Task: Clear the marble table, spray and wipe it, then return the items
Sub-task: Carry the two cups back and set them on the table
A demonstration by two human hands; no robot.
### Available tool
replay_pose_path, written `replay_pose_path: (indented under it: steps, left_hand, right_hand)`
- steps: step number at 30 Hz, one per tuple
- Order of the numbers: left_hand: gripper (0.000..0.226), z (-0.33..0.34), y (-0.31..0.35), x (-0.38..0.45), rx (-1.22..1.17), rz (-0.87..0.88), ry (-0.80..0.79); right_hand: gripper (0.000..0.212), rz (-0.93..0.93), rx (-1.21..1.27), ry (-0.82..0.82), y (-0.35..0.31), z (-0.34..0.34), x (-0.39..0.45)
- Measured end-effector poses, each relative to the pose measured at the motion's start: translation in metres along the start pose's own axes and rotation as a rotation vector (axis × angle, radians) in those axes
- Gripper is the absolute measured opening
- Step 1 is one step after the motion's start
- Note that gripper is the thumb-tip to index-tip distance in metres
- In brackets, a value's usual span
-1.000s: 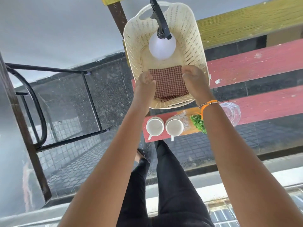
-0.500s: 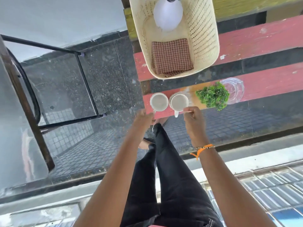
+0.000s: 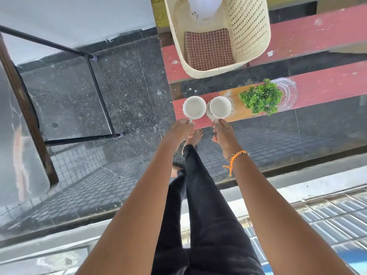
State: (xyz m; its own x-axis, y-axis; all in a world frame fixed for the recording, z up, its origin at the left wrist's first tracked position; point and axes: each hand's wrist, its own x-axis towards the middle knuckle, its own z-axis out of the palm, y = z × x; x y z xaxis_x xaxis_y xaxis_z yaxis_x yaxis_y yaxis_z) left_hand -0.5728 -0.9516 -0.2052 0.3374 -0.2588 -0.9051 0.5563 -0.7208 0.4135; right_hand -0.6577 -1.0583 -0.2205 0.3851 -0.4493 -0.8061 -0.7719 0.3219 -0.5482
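Two white mugs stand side by side on the near plank of the red bench [image 3: 327, 84], rims almost touching; the left mug [image 3: 194, 107] sits at about 12 o'clock from the left hand [image 3: 181, 129], and the right mug [image 3: 220, 107] at about 12 o'clock from the right hand [image 3: 223, 132]; each hand has its fingers curled in at the handle that points toward the person, so each reads as pinching its mug's handle, though the fingertips themselves are hidden behind the knuckles; both mugs look to be resting on the plank, not yet lifted; at 3 o'clock from the mugs stands a small green plant [image 3: 261, 98], with a clear glass dish [image 3: 289, 92] just beyond it at its 2 o'clock; at 12 o'clock, on the far plank, a cream basket [image 3: 250, 26] holds the folded checked cloth [image 3: 208, 49] and the spray bottle [image 3: 204, 4], so spraying and wiping appear finished; the marble table [image 3: 15, 135] lies far off at 9 o'clock, only its edge showing; by my reading the step in hand is the return of the items; the next move calls for a level lift of both mugs together, clear of each other and of the plant, then a turn toward 9 o'clock to set them on the marble
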Motion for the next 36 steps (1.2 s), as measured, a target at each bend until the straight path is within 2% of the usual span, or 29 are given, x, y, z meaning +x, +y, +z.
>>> replay_pose_path:
  steps: [6, 11, 15, 22, 29, 36]
  left_hand:
    - [0.031, 0.006, -0.003, -0.027, -0.329, 0.05, 0.159]
    - [0.03, -0.022, -0.02, -0.083, -0.45, 0.11, 0.201]
    - [0.03, -0.052, -0.034, -0.139, -0.522, 0.19, 0.263]
    - [0.03, -0.094, -0.067, -0.246, -0.66, 0.415, 0.363]
    - [0.032, -0.129, -0.121, -0.32, -0.933, 0.531, 0.588]
    - [0.033, -0.183, -0.178, -0.359, -1.097, 0.528, 0.824]
  right_hand:
    - [0.038, -0.02, 0.071, 0.013, -0.009, 0.006, -0.024]
    - [0.035, -0.111, 0.067, -0.05, -0.029, 0.021, -0.068]
    - [0.034, -0.241, -0.042, -0.085, -0.051, 0.044, -0.115]
    - [0.032, -0.592, -0.173, -0.303, -0.09, 0.071, -0.221]
    - [0.032, -0.735, -0.317, -0.526, -0.102, 0.139, -0.302]
    - [0.033, -0.838, -0.425, -0.752, -0.1, 0.234, -0.35]
